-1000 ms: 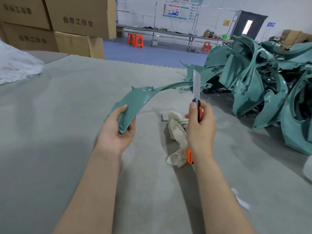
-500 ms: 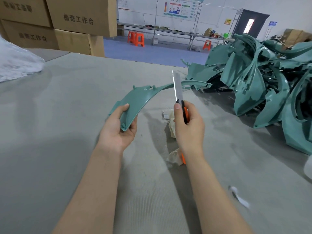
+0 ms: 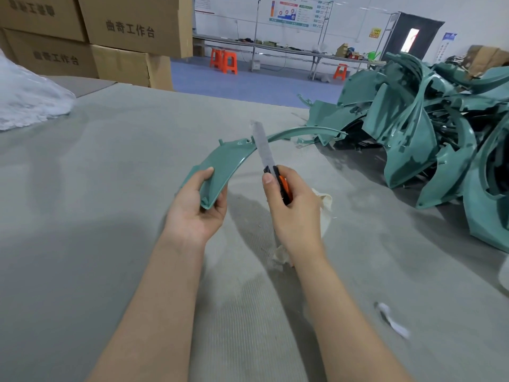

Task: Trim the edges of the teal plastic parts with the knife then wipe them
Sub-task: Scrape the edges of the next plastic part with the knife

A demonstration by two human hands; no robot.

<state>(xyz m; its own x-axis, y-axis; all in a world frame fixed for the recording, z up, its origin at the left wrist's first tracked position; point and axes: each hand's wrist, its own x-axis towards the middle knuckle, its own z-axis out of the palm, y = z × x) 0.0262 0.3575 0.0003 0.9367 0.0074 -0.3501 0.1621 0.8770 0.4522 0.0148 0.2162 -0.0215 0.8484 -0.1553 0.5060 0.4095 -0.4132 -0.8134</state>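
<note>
— Gripping the near end of the curved teal part (image 3: 228, 161), the left hand (image 3: 197, 213) holds it above the grey table (image 3: 110, 188)
— And the right hand (image 3: 294, 213) curls round the orange knife (image 3: 265, 150), blade raised across the part, rag (image 3: 325, 205) lying beneath

Over the middle of the bench (image 3: 110, 188), the left hand (image 3: 197, 213) holds the near end of a curved part (image 3: 228, 161), which arcs away rightward toward the pile of parts (image 3: 418, 128) on the bench's far right. The right hand (image 3: 296, 216), just beside it, holds a knife (image 3: 264, 146) whose blade crosses in front of the part. A cloth (image 3: 325, 205) lies on the bench beneath the right hand, a bag (image 3: 27, 100) lies at the far left, and boxes (image 3: 110, 31) stand behind.
</note>
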